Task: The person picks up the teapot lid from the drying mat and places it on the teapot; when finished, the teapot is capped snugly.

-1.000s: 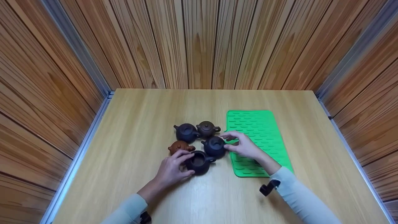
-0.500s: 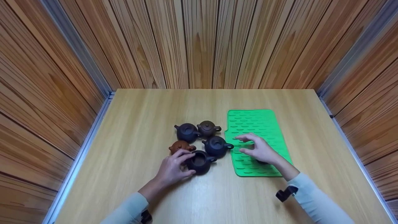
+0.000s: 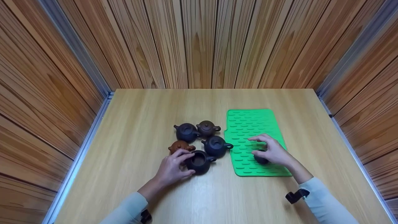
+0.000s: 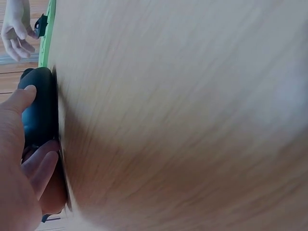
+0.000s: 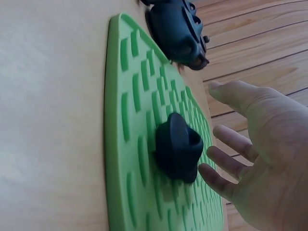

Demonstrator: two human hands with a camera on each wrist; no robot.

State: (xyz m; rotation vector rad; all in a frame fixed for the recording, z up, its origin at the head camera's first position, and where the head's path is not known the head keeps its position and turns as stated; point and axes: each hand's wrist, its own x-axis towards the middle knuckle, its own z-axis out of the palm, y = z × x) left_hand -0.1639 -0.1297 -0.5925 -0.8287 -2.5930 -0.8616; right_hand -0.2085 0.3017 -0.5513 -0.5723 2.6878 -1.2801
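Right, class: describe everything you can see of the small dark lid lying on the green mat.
The lid is small, round, matte and dark, clay-like by its look. It lies on the ribbed green mat, apparently knob down with its hollow side turned toward the right hand. That hand hovers open beside it, fingertips close; contact cannot be told. The lidless dark teapot stands apart on the table, gripped by the left hand.

The head camera looks forward and down from the near edge over the whole tabletop (image 3: 140, 118). The left wrist camera sits low and close, grazing the wood beside a dark teapot (image 4: 41, 108). The right wrist camera skims close along the green mat (image 5: 139, 144), which the head view shares (image 3: 248, 124).
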